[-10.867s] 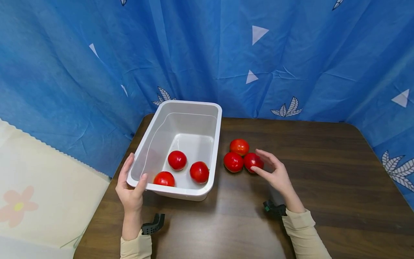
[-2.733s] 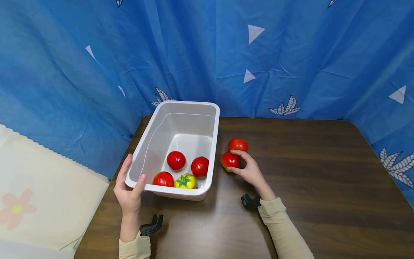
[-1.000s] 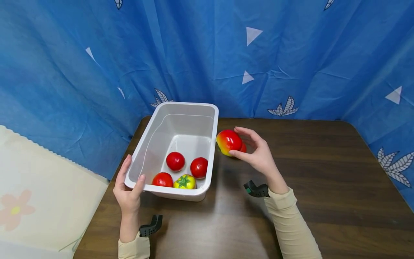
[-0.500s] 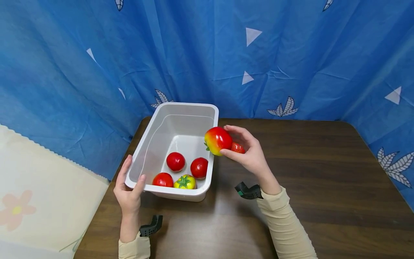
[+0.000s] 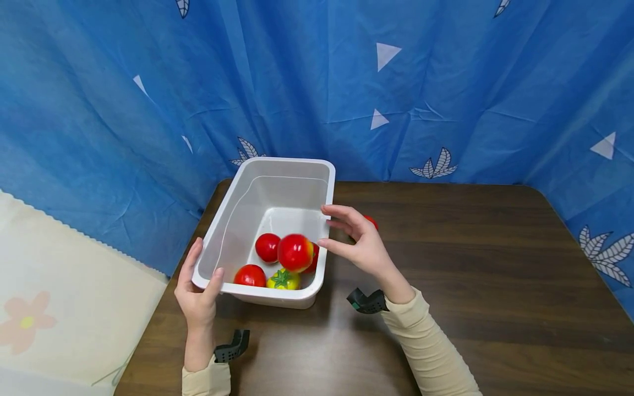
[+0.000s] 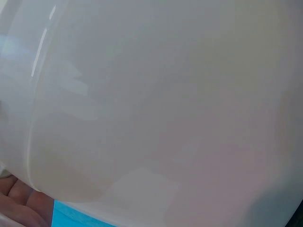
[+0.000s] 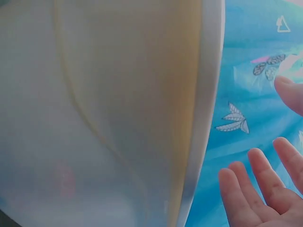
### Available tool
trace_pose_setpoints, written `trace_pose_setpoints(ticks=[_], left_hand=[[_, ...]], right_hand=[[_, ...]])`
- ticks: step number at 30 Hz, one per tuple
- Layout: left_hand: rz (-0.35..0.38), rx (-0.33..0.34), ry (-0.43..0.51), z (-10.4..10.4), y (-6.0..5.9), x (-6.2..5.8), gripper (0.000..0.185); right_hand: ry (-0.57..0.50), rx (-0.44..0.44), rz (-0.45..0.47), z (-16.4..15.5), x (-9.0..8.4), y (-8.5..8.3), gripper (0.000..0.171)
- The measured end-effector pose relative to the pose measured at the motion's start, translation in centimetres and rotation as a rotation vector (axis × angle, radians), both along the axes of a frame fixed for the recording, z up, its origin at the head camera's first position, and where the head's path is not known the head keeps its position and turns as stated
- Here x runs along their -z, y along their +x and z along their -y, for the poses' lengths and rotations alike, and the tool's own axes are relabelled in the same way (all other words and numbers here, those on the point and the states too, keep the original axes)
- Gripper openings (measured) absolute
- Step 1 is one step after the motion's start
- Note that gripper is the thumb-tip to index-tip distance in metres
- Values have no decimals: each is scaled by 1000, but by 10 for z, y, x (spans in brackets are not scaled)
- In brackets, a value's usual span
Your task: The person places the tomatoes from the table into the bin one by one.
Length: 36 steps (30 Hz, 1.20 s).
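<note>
A white plastic bin (image 5: 277, 293) sits on the table, its rim held at the near left corner by my left hand (image 5: 199, 302), thumb over the edge. Inside are a yellow tomato with a green star-shaped top (image 5: 284, 279) and several red ones, including a glossy red tomato (image 5: 295, 253), slightly blurred, overlapping the others. My right hand (image 5: 365, 248) is at the bin's right rim, fingers spread, apart from that tomato. Behind this hand another red tomato (image 5: 371, 221) lies on the table, mostly hidden. The right wrist view shows the hand's spread fingers (image 7: 267, 177) beside the bin wall (image 7: 118, 94).
The dark wooden table (image 5: 475, 264) extends to the right. A blue patterned curtain (image 5: 346, 82) hangs along the back and sides. Pale cloth with a flower print (image 5: 54, 308) lies at the left. Black wrist mounts (image 5: 367, 301) project inward from both wrists.
My right hand has carried a red tomato from the table left over the rim and let it go inside. Earlier, the yellow tomato was added to the bin. The left hand has stayed put.
</note>
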<state>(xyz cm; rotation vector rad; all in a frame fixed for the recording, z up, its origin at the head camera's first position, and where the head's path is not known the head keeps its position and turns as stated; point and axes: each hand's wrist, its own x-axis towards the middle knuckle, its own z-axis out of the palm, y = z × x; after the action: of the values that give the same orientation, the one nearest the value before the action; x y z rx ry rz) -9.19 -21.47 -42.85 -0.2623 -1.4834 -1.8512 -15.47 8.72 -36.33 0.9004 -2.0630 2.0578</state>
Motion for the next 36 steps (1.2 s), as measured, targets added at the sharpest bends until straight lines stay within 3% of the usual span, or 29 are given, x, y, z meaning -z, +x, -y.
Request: trace_pose_setpoints(ticks=[8, 15, 36], left_hand=[[2, 2, 0, 0, 0, 0, 57], [6, -6, -1, 0, 1, 0, 57], [-7, -8, -15, 1, 0, 2, 58]], right_hand=[[43, 124, 12, -9, 10, -3, 49], [95, 176, 82, -10, -8, 10, 47], [151, 355, 143, -33, 32, -18, 46]])
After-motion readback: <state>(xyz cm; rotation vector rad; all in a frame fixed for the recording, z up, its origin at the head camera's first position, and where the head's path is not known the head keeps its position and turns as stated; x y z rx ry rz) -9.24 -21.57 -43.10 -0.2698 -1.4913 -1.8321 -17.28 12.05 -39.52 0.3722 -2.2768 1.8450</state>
